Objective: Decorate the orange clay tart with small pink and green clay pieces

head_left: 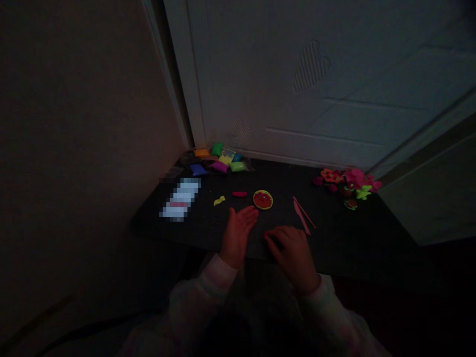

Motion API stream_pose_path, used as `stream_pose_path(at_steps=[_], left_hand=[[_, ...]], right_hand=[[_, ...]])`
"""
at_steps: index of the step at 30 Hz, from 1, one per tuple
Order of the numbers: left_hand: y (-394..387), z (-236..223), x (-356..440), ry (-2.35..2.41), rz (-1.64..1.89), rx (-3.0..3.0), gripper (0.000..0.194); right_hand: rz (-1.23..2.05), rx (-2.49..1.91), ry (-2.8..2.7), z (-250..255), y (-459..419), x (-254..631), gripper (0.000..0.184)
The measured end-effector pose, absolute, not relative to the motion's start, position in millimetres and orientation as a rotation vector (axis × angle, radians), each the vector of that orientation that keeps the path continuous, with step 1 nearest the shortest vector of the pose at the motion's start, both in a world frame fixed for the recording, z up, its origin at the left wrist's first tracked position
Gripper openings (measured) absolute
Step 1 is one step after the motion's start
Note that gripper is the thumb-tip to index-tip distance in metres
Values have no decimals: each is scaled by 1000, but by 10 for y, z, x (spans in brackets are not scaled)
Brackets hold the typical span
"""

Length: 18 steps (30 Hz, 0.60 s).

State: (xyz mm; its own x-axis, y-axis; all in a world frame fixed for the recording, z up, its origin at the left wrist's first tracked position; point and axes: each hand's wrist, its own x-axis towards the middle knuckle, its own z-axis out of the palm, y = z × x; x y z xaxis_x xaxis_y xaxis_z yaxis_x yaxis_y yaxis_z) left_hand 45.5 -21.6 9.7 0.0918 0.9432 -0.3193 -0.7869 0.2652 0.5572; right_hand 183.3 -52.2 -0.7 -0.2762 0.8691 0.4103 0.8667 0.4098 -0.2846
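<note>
My left hand [240,235] is held open above the dark table, its fingers stretched out and its palm turned to the right; nothing lies on it. Thumb and fingertips of my right hand [292,253] are pinched together on a small red piece of clay [267,235], mostly covered by the fingers. Just beyond my hands lies a round clay disc [263,200] with a yellow rim, an orange-red face and red bits on top. Left of it are a red clay roll [239,194] and a yellow lump of clay [219,201]. Pink modelling tools [302,216] lie to the right.
Several clay packets [219,166] in different colours are piled at the back left of the dark table [208,228]. A blurred-out pale rectangle [181,199] lies in front of them. Colourful clay figures [353,183] cluster at the right. A white panel with hearts [260,89] stands behind.
</note>
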Motion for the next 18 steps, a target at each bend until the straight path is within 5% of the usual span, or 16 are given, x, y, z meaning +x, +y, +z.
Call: stream_pose_path(at_steps=[18], left_hand=[[-84,-20,231,814,1479,398,47]], right_hand=[[-203,-1557,-2461,-77,-697,1958,41]])
